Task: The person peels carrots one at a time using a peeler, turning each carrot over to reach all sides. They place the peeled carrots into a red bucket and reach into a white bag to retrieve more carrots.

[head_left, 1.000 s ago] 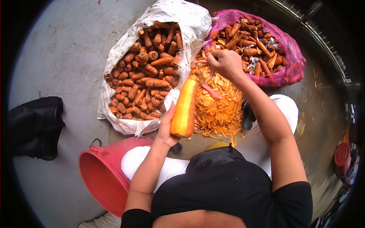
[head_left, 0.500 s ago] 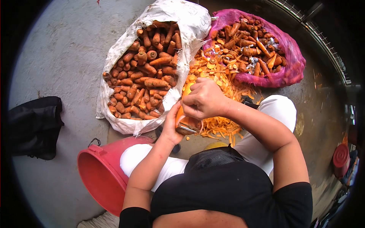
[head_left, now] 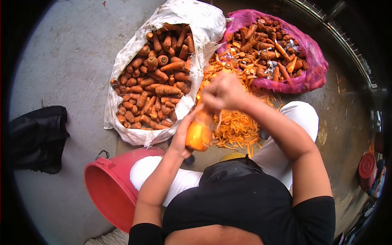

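My left hand [head_left: 180,136] is closed around a thick carrot [head_left: 199,136], whose near end shows bright, peeled orange. Over its far end is my right hand [head_left: 224,92], closed on a peeler that motion smears; its blade was plainer a moment ago. Beneath both hands spreads a heap of carrot peelings [head_left: 237,128]. Just beyond, on the left, an open white sack [head_left: 188,118] holds unpeeled carrots [head_left: 153,87].
A pink mesh sack [head_left: 316,67] with carrots and scraps lies at the far right. To my left are a tipped red bucket [head_left: 108,190] and a black cloth item [head_left: 38,139]. A red round container [head_left: 366,167] stands at the right edge.
The peeler has gone from the carrot's near end toward its far end, my right hand moving slightly away from me. The near end, brown and covered by the blade before, now shows orange.
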Demonstrator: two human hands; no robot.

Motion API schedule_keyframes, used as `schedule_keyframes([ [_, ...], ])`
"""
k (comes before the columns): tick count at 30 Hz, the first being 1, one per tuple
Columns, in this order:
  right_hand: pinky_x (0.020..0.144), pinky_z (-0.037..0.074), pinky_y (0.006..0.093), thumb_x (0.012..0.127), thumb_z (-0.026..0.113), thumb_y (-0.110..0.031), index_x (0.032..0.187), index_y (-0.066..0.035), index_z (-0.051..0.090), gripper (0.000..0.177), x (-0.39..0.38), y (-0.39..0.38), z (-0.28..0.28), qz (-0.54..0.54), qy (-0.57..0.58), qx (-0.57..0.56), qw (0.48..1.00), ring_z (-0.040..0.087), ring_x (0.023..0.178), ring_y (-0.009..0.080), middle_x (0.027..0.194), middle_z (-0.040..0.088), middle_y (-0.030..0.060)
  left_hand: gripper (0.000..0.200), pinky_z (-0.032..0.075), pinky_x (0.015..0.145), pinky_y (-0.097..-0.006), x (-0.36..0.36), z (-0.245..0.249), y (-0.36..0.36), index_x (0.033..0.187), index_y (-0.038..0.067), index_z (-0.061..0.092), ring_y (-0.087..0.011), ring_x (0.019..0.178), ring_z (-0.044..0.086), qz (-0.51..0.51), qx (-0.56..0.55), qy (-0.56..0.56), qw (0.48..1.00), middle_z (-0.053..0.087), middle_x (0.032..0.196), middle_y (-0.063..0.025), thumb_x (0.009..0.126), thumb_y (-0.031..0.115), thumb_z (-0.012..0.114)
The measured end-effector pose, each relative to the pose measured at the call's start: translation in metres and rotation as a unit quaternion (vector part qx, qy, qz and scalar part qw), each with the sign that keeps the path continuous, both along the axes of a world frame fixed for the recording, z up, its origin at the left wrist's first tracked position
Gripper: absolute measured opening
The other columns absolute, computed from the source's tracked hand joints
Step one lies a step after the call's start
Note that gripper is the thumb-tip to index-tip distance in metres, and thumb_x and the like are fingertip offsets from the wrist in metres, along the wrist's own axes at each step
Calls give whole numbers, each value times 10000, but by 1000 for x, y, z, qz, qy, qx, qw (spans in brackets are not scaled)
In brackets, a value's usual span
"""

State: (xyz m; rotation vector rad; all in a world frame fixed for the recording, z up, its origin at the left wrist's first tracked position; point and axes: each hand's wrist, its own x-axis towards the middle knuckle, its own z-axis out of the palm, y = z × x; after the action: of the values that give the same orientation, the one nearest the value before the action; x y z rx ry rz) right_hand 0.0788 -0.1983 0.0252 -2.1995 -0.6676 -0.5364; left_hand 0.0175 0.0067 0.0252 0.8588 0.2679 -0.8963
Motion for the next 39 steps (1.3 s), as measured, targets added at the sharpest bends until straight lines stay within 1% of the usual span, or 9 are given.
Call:
schedule_keyframes([
  [7, 611, 457, 374, 860, 516, -282, 566, -150, 625, 340, 38, -71, -44, -284, 33, -307, 908, 557, 432, 203, 480, 563, 38, 532, 585, 608, -415, -9, 19, 4, 1272, 22, 445, -296, 754, 658, -17, -39, 30, 999, 602, 955, -189, 943, 439, 412],
  [12, 514, 461, 345, 837, 511, -299, 602, -127, 662, 329, 36, -46, -13, -238, 172, -86, 952, 587, 452, 209, 512, 596, 45, 621, 565, 753, -447, 3, 3, 11, 1286, 22, 443, -303, 870, 648, 60, -125, 50, 989, 596, 1068, -186, 941, 538, 429],
  [15, 442, 424, 300, 826, 553, -252, 592, -107, 647, 291, 26, -19, -8, -108, 133, 49, 984, 565, 430, 142, 490, 583, 20, 598, 551, 802, -462, 8, 0, 4, 1278, 11, 448, -311, 883, 645, 114, -15, 82, 990, 595, 1085, -181, 949, 510, 437],
  [23, 503, 352, 367, 694, 623, -194, 504, -137, 507, 229, -16, 21, 16, 107, -12, -4, 994, 488, 469, 238, 460, 446, 40, 506, 536, 756, -415, 11, -20, 0, 1159, 71, 534, -252, 880, 640, 58, -19, 131, 990, 634, 1006, -107, 959, 500, 354],
  [24, 506, 351, 364, 687, 627, -198, 505, -143, 494, 233, -17, 21, 13, 109, -14, -9, 994, 485, 470, 237, 456, 438, 35, 422, 530, 864, -376, 9, -8, -4, 1244, 79, 496, -202, 978, 634, 62, -36, 131, 989, 611, 1107, -74, 981, 391, 388],
  [27, 508, 349, 362, 688, 630, -206, 503, -146, 491, 239, -17, 18, 8, 101, -11, -20, 995, 482, 466, 233, 456, 444, 31, 527, 539, 665, -441, 9, -16, -7, 1147, 59, 522, -266, 846, 635, 58, -21, 126, 990, 629, 953, -127, 955, 514, 339],
  [33, 504, 367, 363, 696, 624, -219, 497, -150, 507, 241, -14, 13, 4, 98, -16, -17, 995, 490, 453, 231, 461, 471, 30, 498, 557, 637, -429, 7, -27, 3, 1163, 46, 508, -285, 783, 642, 16, -47, 80, 996, 622, 937, -154, 959, 475, 359],
  [37, 551, 437, 342, 746, 610, -245, 514, -164, 581, 247, 26, -27, -14, -69, -13, -51, 996, 520, 433, 216, 451, 493, 37, 491, 564, 609, -404, -6, 2, 2, 1206, 36, 492, -287, 754, 651, -8, 8, 71, 997, 620, 940, -175, 958, 447, 387],
  [39, 591, 434, 355, 786, 618, -263, 553, -153, 598, 258, 41, -49, -37, -157, -25, -227, 961, 545, 459, 221, 472, 538, 46, 500, 565, 597, -390, -6, -6, 10, 1236, 31, 477, -285, 760, 656, -16, 9, 75, 997, 620, 943, -185, 957, 438, 397],
])
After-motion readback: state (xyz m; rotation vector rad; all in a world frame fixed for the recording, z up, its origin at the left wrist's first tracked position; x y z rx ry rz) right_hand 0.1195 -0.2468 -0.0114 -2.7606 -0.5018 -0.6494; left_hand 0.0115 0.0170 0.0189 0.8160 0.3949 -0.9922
